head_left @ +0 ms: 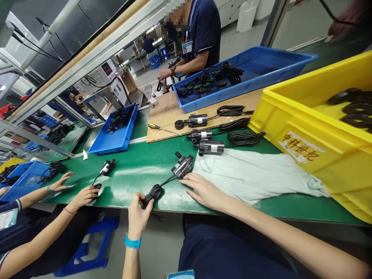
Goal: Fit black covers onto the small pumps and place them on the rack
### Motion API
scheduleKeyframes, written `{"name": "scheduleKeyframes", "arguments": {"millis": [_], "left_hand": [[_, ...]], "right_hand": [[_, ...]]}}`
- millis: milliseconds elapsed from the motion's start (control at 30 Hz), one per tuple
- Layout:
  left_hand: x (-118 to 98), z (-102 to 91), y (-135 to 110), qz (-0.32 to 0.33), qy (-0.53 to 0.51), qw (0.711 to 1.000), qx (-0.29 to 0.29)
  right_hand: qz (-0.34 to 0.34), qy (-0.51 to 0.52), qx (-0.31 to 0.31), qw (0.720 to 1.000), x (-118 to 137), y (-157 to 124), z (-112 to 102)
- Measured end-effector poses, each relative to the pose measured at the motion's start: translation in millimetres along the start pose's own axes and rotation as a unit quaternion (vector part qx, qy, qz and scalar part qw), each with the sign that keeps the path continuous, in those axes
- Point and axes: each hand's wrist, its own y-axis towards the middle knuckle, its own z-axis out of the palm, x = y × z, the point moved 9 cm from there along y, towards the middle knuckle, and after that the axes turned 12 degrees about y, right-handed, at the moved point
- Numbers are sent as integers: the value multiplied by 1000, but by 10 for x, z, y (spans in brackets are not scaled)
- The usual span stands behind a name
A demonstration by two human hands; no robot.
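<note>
On the green bench top, a black cylindrical pump (183,166) with a white label lies on its side in front of me. Its cable runs down-left into a coiled cable bundle (154,193) at the bench's front edge. My left hand (138,215) grips that bundle between thumb and fingers. Fingers stretched out, my right hand (205,192) rests beside the pump, its fingertips at the pump's lower end. Behind lie more black pumps, one pump (211,147) at the edge of a pale cloth (247,174) and another pump (198,120) on a cardboard sheet.
A yellow bin (293,116) with black parts stands at right. A blue tray (247,83) of black parts lies behind, another blue tray (113,133) to the left. A screwdriver (155,126) lies on the cardboard. A co-worker's hands (84,197) handle a similar pump at left.
</note>
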Motion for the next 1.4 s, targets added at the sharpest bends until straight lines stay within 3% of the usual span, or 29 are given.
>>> {"name": "scheduleKeyframes", "arguments": {"millis": [133,233,333,500,600,633,700,767,800,867,933,1000,1033,1100,1167,1267,1333,1400], "left_hand": [[-309,277,-379,-78,-191,975,78],[-604,534,-586,-139,-334,926,106],[-886,734,-642,-182,-447,867,124],[-1410,919,-609,-152,-547,804,177],[-1649,947,-611,-87,-551,804,206],[-1694,930,-583,-57,-533,817,212],[-1729,819,-411,24,-449,872,195],[-1781,612,-88,148,-292,935,132],[-1849,509,91,226,-187,952,87],[-2025,548,401,373,25,924,76],[-2111,750,670,462,175,862,111],[-2146,930,854,509,242,813,144],[-2165,973,912,524,244,803,146],[-2186,962,985,531,215,810,120],[-2155,880,1011,510,182,838,73],[-2061,740,949,432,149,889,-10],[-2030,608,832,358,68,927,-84],[-2038,562,664,288,-31,948,-133]], "right_hand": [[10,5,-17,1000,10,100,-54],[-3,-41,-44,998,110,23,-149],[-49,-95,-58,993,326,-157,-243],[-58,-91,-182,977,513,-429,-607],[-88,-115,-215,966,539,-501,-722],[-94,-127,-216,963,525,-511,-740],[-86,-125,-218,964,449,-512,-780],[-56,-85,-228,968,346,-494,-840],[-38,-54,-232,970,297,-478,-869],[-9,22,-234,972,229,-439,-917],[10,97,-242,965,191,-420,-973],[38,158,-258,952,131,-444,-1036],[60,189,-266,943,80,-472,-1060],[114,276,-276,914,-61,-552,-1070],[166,399,-284,856,-207,-639,-1030],[186,581,-318,725,-303,-715,-995],[175,663,-345,641,-300,-717,-1022],[169,713,-359,577,-290,-704,-1066]]}}
